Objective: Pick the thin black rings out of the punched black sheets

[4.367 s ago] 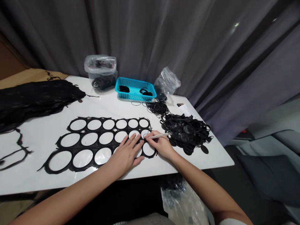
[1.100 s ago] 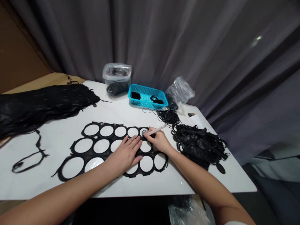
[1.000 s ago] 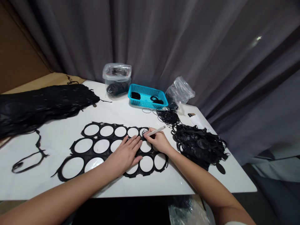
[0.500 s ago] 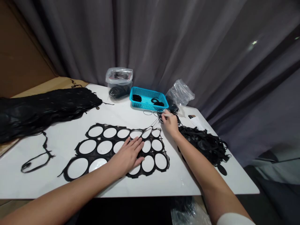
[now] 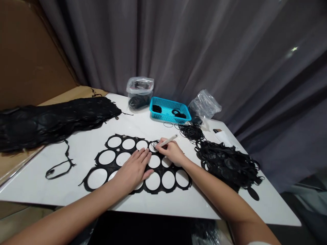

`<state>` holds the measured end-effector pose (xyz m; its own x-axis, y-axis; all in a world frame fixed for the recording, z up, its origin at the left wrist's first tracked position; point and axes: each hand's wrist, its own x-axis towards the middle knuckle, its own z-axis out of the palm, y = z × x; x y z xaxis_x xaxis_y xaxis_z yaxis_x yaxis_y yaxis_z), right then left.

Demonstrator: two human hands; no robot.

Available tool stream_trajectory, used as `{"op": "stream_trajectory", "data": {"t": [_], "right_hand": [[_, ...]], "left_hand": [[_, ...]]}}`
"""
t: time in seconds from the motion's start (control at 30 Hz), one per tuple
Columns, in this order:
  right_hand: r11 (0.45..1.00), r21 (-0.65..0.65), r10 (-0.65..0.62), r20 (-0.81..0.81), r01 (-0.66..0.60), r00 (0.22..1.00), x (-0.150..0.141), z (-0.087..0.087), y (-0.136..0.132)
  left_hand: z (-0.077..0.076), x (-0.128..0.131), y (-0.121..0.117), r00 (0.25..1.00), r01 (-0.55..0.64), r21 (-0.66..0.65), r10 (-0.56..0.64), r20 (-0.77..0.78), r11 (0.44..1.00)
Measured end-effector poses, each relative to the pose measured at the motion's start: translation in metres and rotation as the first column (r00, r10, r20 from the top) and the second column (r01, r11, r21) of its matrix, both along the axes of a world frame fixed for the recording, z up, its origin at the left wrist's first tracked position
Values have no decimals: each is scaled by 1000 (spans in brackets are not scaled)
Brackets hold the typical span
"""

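A black rubber-like sheet point(image 5: 111, 166) with three rows of round holes lies flat on the white table. My left hand point(image 5: 136, 168) presses down on its middle, fingers spread. My right hand point(image 5: 172, 151) pinches a white pen-like tool point(image 5: 169, 140), its tip down at a hole in the far row. Thin black rings point(image 5: 154, 144) show loosely in that hole by the tip. Whether my fingertips also hold ring material, I cannot tell. Beyond my right hand lies a tangled pile of thin black rings point(image 5: 192, 132).
A blue basket point(image 5: 170, 117) with black rings stands at the back, between a bag-lined tub point(image 5: 140, 97) and a clear plastic bag point(image 5: 205, 103). Black scraps point(image 5: 230, 163) are heaped on the right. Thick stacked black sheets point(image 5: 63, 114) and a loose strip point(image 5: 67, 153) lie left.
Half a second ago my right hand was at the ring pile, thin strands stretching from the sheet's far row. It has come back to that row, further left. My left hand stays pressed on the sheet.
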<state>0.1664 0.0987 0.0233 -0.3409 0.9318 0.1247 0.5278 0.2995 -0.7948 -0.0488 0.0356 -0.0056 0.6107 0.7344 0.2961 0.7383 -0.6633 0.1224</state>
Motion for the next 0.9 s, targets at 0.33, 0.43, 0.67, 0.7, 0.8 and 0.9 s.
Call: {"op": "stream_trajectory", "data": {"t": [0.33, 0.43, 0.67, 0.7, 0.8, 0.9], "right_hand": [[999, 7, 41, -37, -41, 998, -6, -6, -11], [998, 25, 52, -48, -50, 998, -7, -9, -11], [996, 59, 64, -16, -63, 998, -7, -8, -12], [992, 103, 77, 21, -79, 997, -8, -9, -14], [939, 295, 110, 236, -179, 966, -10, -13, -23], [852, 411, 101, 478, -324, 872, -11, -12, -22]], "left_hand": [[-1, 3, -2, 999, -10, 19, 11, -33, 1000], [-2, 3, -2, 1000, -16, 21, 16, -25, 1000], [-6, 3, -2, 1000, -8, 30, 8, -3, 1000], [-6, 3, -2, 1000, -12, 31, 12, -7, 999], [-5, 4, -2, 999, -19, 27, 20, -32, 999], [-4, 4, -2, 999, -17, 10, 17, -45, 1000]]}}
